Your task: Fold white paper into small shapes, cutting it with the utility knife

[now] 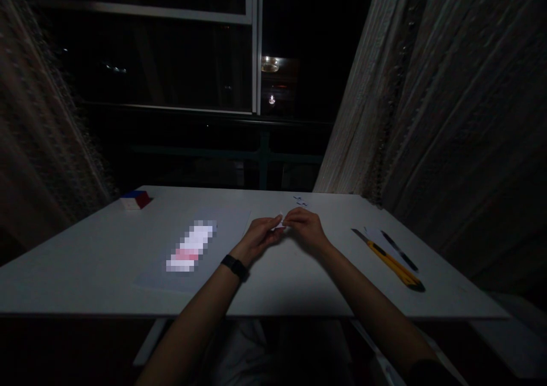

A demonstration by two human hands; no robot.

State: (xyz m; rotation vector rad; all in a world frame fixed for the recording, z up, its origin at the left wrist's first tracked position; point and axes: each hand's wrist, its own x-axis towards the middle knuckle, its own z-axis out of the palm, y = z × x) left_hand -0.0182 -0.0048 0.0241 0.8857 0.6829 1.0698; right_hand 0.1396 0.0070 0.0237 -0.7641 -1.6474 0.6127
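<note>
Above the middle of the white table (282, 283), both my hands meet at a small white piece of paper (280, 224). My left hand (261, 235), with a dark band on its wrist, pinches the paper from the left between thumb and fingers. From the right, my right hand (306, 226) is closed with its fingertips at the paper's edge. Most of the paper is hidden by the fingers, and the dim light blurs its shape. Just beyond my hands lie several small paper pieces with dark marks (301, 201).
A lit phone, pixelated (191, 246), lies on a pale sheet (156, 280) at left. A puzzle cube (135, 200) sits at the far left. To the right are a yellow box cutter (391, 262) and a black pen (399, 250) on white paper. Curtains flank a dark window.
</note>
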